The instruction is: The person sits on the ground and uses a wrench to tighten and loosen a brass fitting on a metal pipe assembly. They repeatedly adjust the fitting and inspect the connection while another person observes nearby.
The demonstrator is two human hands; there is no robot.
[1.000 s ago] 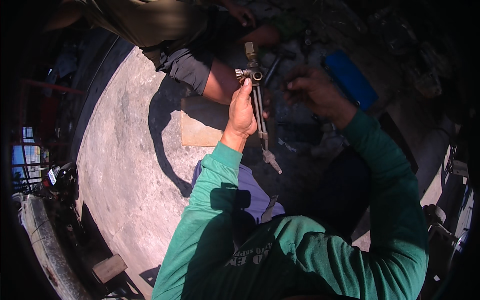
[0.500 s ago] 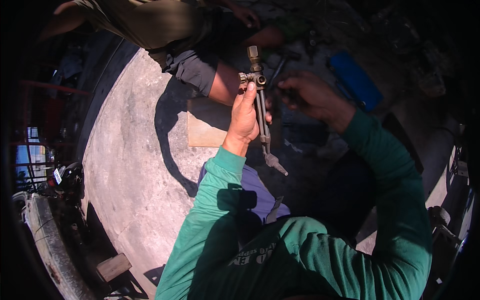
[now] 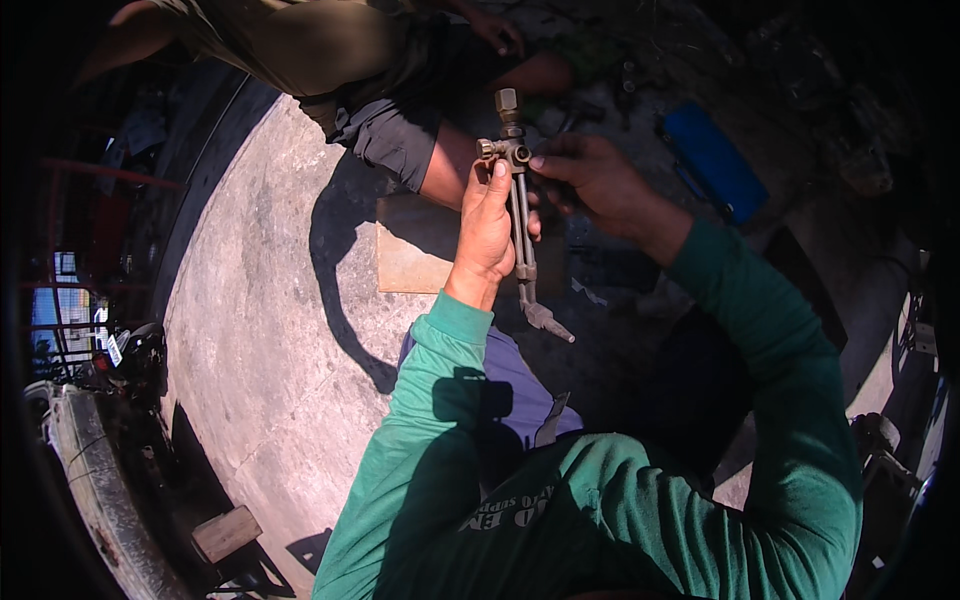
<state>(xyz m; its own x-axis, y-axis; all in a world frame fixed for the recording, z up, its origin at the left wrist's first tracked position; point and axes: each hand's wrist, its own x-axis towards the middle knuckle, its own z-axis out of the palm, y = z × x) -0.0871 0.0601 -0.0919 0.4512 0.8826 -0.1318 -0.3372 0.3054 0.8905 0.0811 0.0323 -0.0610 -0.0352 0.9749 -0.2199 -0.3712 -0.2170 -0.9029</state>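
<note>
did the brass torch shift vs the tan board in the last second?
Cannot tell. The brass torch, in the left hand, sits by the tan board throughout; the head camera itself drifts, so small frame changes prove nothing.

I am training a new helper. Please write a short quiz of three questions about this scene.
1. True or false: the left hand grips the metal torch around its tubes.
2. Where does the right hand touch the torch? A) the bent nozzle end B) the valve end
3. What flat blue thing lies right of the hands?

Key: 1 true. 2 B. 3 the blue case.
</note>
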